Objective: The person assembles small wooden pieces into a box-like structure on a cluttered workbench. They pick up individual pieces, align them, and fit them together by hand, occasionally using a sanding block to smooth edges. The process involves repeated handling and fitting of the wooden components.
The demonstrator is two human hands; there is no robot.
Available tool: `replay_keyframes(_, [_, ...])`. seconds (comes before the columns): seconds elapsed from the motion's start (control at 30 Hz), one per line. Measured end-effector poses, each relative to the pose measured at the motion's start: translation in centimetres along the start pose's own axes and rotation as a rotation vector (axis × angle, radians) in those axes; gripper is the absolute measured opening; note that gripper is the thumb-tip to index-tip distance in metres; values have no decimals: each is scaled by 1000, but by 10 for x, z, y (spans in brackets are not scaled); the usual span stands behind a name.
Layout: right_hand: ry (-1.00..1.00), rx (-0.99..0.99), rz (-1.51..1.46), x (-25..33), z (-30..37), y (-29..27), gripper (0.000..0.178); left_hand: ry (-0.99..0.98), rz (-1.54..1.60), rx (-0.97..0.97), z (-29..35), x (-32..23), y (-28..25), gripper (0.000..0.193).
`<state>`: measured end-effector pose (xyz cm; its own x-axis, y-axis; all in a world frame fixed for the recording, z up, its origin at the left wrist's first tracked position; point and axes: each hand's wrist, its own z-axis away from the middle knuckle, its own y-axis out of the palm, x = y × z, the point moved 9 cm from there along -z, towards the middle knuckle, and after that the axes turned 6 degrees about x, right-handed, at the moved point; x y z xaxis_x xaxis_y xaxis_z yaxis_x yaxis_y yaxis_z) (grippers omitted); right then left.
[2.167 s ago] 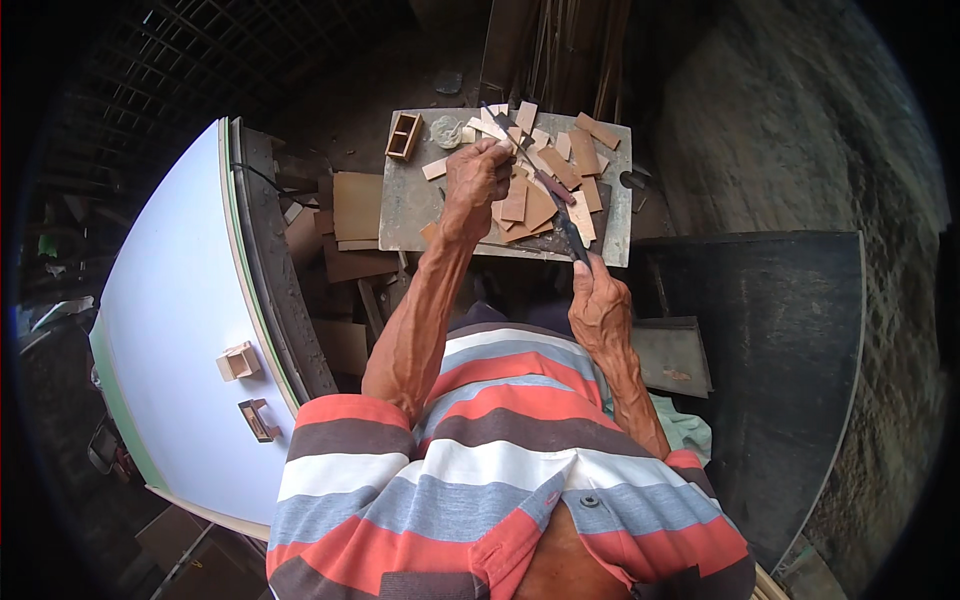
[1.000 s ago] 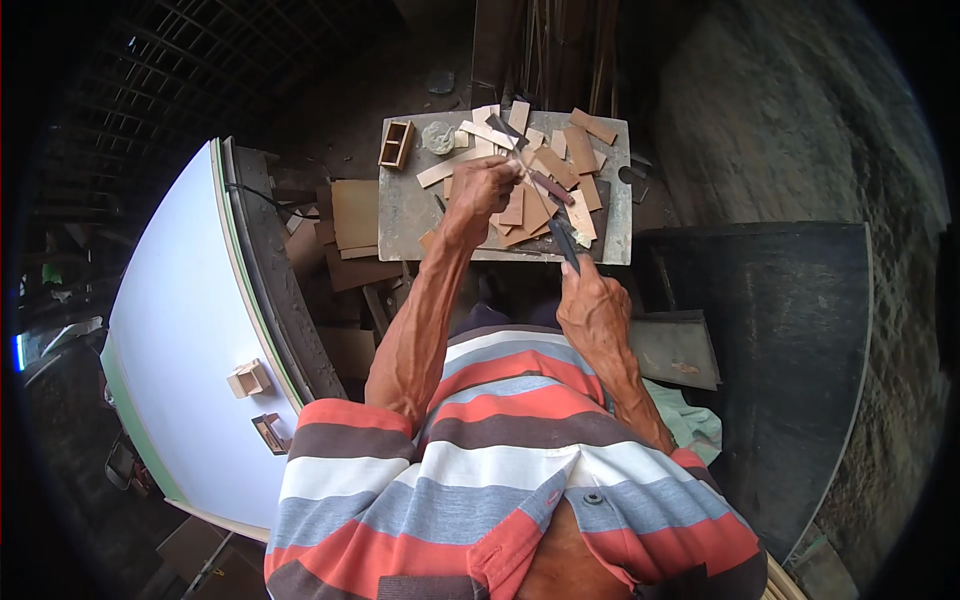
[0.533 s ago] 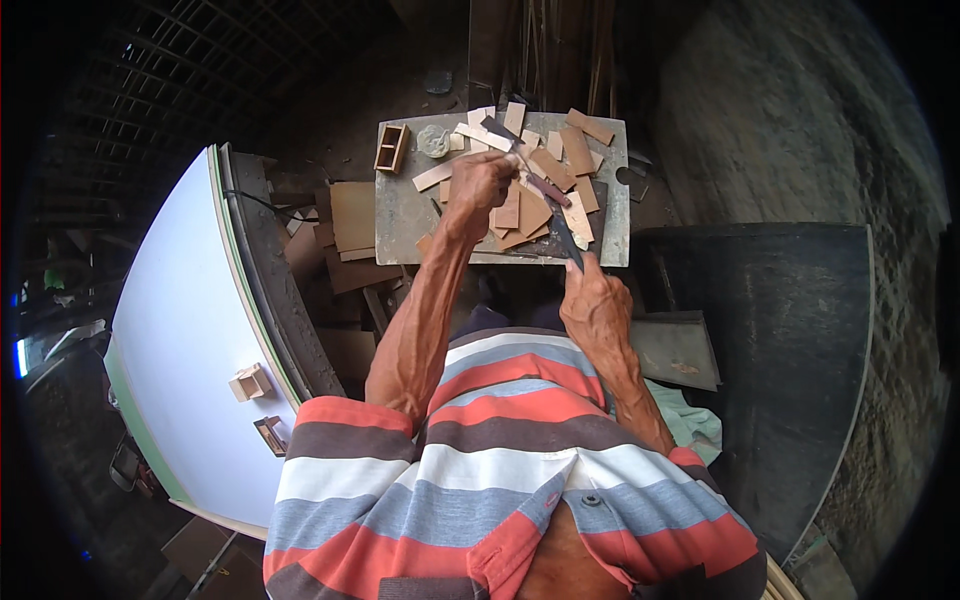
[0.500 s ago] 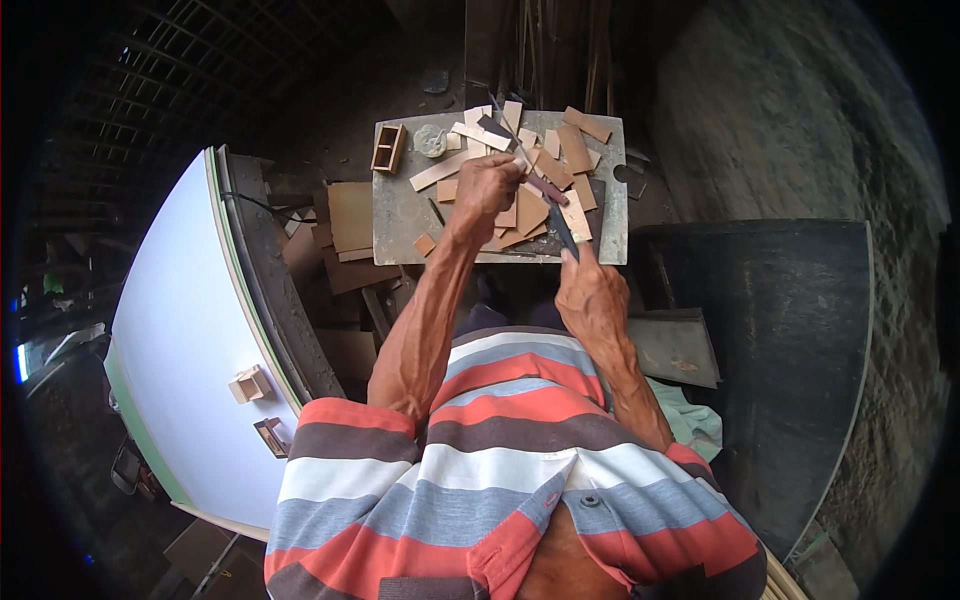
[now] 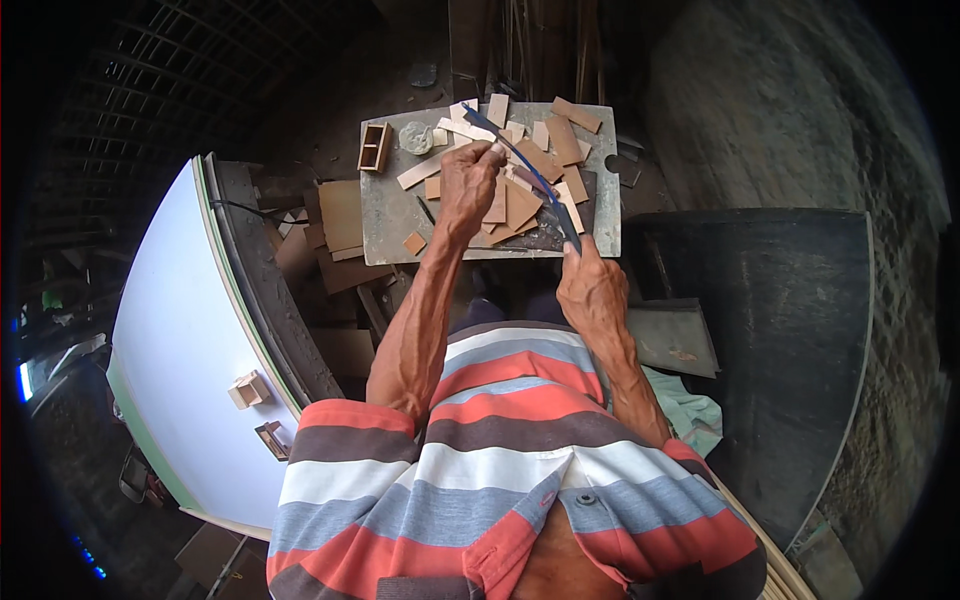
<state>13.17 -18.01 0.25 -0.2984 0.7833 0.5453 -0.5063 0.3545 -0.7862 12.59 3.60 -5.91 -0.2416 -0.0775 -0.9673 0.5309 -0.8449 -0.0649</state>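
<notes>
My right hand (image 5: 593,292) is closed round the dark handle of a slim, blue-framed hacksaw (image 5: 546,187). The saw slants away to the far left over a worktable (image 5: 385,218). My left hand (image 5: 470,188) is closed in a pinch beside the saw's middle; what its fingers hold is too small to make out. Below the saw lies a dark reddish strip (image 5: 531,180). Thin wood offcuts, pale and brown, are heaped under and around both hands, among them a brown piece (image 5: 572,140) and a pale strip (image 5: 569,206).
At the table's far left are a two-compartment wooden box (image 5: 375,148) and a clear bowl (image 5: 416,138). A white panel (image 5: 190,330) on my left carries a small wooden block (image 5: 248,390). A dark board (image 5: 760,350) leans on my right, near a rough wall (image 5: 800,120).
The saw has turned, so its blue frame shows along its length. My left hand has shifted slightly to the left and away from me; the right stays nearly in place.
</notes>
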Motion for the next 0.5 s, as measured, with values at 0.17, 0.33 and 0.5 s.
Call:
replay_keyframes(0.17, [-77, -6, -29, 2, 14, -3, 21, -87, 61, 59, -2, 5, 13, 23])
replay_keyframes(0.33, [-37, 8, 3, -2, 1, 0, 19, -2, -34, 22, -8, 13, 10, 24])
replay_keyframes(0.5, [-32, 44, -41, -24, 26, -5, 21, -20, -10, -21, -17, 23, -1, 24])
